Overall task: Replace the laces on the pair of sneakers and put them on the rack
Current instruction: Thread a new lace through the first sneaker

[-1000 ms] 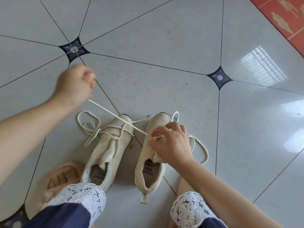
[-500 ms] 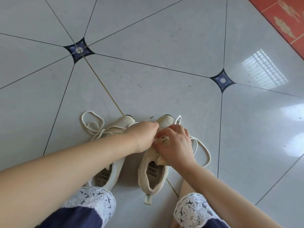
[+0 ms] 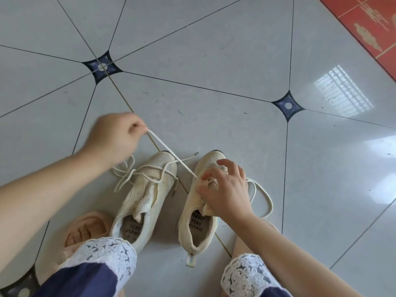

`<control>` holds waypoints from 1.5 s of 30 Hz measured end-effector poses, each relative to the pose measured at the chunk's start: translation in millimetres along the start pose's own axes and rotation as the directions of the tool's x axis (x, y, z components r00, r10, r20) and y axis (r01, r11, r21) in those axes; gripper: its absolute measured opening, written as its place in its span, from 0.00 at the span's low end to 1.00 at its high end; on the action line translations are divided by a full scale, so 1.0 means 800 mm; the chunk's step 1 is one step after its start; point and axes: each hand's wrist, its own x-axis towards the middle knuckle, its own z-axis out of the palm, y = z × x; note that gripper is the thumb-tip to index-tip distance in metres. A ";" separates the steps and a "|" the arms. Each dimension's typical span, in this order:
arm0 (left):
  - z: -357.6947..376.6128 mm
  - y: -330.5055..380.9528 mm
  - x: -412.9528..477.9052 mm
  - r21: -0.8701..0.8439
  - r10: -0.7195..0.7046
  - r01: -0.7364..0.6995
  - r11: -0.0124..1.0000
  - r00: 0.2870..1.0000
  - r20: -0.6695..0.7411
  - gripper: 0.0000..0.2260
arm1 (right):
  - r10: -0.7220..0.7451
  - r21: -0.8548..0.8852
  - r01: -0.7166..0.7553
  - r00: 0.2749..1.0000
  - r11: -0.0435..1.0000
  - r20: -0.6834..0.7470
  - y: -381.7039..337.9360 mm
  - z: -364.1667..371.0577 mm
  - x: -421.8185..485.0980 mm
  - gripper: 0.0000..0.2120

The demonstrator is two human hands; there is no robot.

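Observation:
Two cream sneakers stand side by side on the tiled floor, toes pointing away from me. The left sneaker (image 3: pixel 147 194) has loose laces spilling over its toe and to its left. My left hand (image 3: pixel 116 136) pinches a white lace (image 3: pixel 171 152) and holds it taut, up and left of the right sneaker (image 3: pixel 198 213). My right hand (image 3: pixel 225 187) rests on the right sneaker's eyelet area, thumb and finger pinching the upper where the lace comes out. The rest of that lace loops on the floor to the right.
My feet in pale slippers (image 3: pixel 85 230) sit close behind the sneakers, with lace-trimmed navy trouser legs (image 3: pixel 102 260) at the bottom edge. Grey glossy floor tiles (image 3: pixel 214 61) spread ahead. A red mat (image 3: pixel 370 24) lies at the top right. No rack is in view.
My left hand was at the right sneaker's eyelets half a second ago; it has pulled up and left, drawing the lace taut. My right hand stayed on the right sneaker.

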 end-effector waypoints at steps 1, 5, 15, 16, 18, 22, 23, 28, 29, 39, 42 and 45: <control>0.013 0.013 -0.008 -0.070 0.042 -0.036 0.997 0.996 0.084 0.04 | 0.003 0.008 -0.003 1.000 1.000 0.003 0.000 0.000 -0.001 0.09; 0.080 0.065 -0.036 -0.048 0.119 -0.110 0.993 0.850 0.513 0.15 | 0.033 0.047 -0.033 0.999 0.998 -0.002 0.000 -0.002 -0.003 0.10; 0.120 0.077 -0.035 0.126 0.095 -0.215 0.968 0.785 0.612 0.17 | 0.072 0.062 -0.070 0.997 0.996 -0.025 0.000 -0.001 -0.005 0.09; 0.115 0.073 -0.034 0.107 0.118 -0.235 0.966 0.770 0.627 0.18 | 0.070 0.067 -0.068 0.997 0.995 -0.023 -0.001 -0.002 -0.005 0.09; 0.097 0.064 -0.029 0.067 0.150 -0.249 0.966 0.756 0.637 0.18 | 0.066 0.082 -0.066 0.998 0.994 -0.005 -0.004 -0.004 -0.005 0.09; 0.043 0.031 -0.010 0.099 0.109 -0.201 0.974 0.811 0.575 0.17 | 0.055 0.080 -0.056 0.998 0.995 0.014 0.000 -0.006 -0.004 0.08; 0.029 0.022 -0.007 0.125 0.093 -0.185 0.975 0.845 0.526 0.18 | 0.053 0.088 -0.055 0.998 0.995 0.019 0.000 -0.006 -0.005 0.08; 0.013 0.015 -0.008 0.008 0.049 -0.057 0.998 0.917 0.395 0.13 | 0.070 0.124 -0.078 0.995 0.989 0.067 0.003 -0.007 -0.001 0.10; 0.022 0.020 -0.014 -0.049 0.060 -0.043 0.998 0.897 0.438 0.10 | 0.074 0.148 -0.083 0.995 0.986 0.066 0.002 -0.008 -0.002 0.10; 0.111 0.070 -0.047 -0.257 -0.020 0.204 0.945 0.818 0.575 0.11 | 0.072 0.214 -0.076 0.997 0.974 0.026 0.004 -0.007 -0.003 0.12; 0.123 0.074 -0.051 -0.315 -0.100 0.314 0.896 0.833 0.544 0.07 | 0.072 0.214 -0.073 0.997 0.974 0.013 0.004 -0.006 -0.002 0.13; 0.126 0.076 -0.051 -0.359 -0.142 0.371 0.856 0.838 0.526 0.08 | 0.074 0.218 -0.075 0.997 0.973 0.015 0.006 -0.005 -0.001 0.15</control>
